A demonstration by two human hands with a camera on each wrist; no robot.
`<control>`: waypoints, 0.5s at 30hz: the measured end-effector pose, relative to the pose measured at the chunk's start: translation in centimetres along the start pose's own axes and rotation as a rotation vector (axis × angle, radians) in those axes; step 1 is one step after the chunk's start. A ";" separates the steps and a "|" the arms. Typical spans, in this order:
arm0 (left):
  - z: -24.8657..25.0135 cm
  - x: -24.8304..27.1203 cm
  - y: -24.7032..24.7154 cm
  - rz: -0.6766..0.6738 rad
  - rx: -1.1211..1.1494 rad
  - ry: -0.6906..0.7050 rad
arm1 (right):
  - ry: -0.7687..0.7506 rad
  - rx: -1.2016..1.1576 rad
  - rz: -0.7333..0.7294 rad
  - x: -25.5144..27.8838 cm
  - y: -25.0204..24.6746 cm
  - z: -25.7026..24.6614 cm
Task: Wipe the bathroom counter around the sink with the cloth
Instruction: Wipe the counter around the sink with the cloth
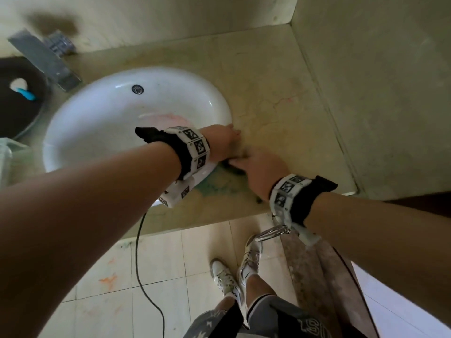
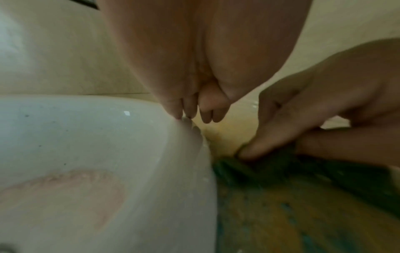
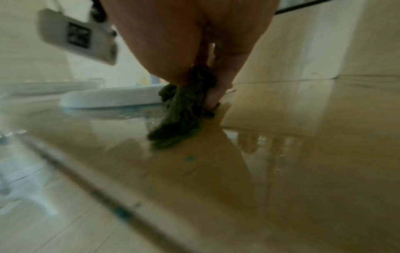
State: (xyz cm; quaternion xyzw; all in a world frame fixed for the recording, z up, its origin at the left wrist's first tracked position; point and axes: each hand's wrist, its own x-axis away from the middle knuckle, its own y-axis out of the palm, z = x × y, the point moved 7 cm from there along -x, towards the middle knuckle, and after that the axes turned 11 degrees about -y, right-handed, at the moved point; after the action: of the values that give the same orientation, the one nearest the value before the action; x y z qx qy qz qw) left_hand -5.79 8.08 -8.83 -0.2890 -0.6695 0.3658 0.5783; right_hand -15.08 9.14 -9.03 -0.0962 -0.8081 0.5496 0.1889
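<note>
A dark green cloth [image 1: 235,169] [image 3: 184,109] lies bunched on the wet beige counter [image 1: 280,93], just right of the white sink [image 1: 97,118]. My right hand [image 1: 256,167] [image 3: 207,82] grips the cloth and presses it onto the counter; most of the cloth is hidden under the hand in the head view. My left hand [image 1: 227,139] [image 2: 194,109] reaches across the basin, and its straight fingertips rest on the sink's right rim [image 2: 177,130], close to the right hand [image 2: 303,111] and holding nothing. The cloth [image 2: 270,171] sits against the rim.
A blue-green smear [image 1: 214,186] marks the counter near its front edge. A metal faucet [image 1: 46,59] stands behind the sink at the left, beside a dark bowl [image 1: 14,118] with a blue brush. Walls close the back and the right [image 1: 378,93]. A cable hangs below.
</note>
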 end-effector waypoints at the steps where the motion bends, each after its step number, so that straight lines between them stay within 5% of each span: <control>1: -0.3 0.2 -0.3 0.023 0.046 -0.009 | 0.107 -0.062 0.071 0.6 -1.3 1.8; 6: 0.0 0.5 0.5 0.008 0.079 -0.018 | 0.491 0.014 0.084 5.2 -3.8 10.2; 9: 1.8 -0.2 1.8 -0.040 -0.034 0.041 | 0.518 0.187 -0.093 8.8 -2.1 12.7; 15: 3.6 -1.5 2.7 -0.118 -0.071 0.037 | 0.588 0.057 0.073 9.2 1.0 11.7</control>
State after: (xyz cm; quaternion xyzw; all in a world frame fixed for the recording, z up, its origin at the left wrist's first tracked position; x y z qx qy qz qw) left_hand -9.17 7.85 -12.07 -0.2760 -0.6872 0.3018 0.6004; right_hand -28.35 2.87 -11.88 -0.2750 -0.6990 0.5271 0.3975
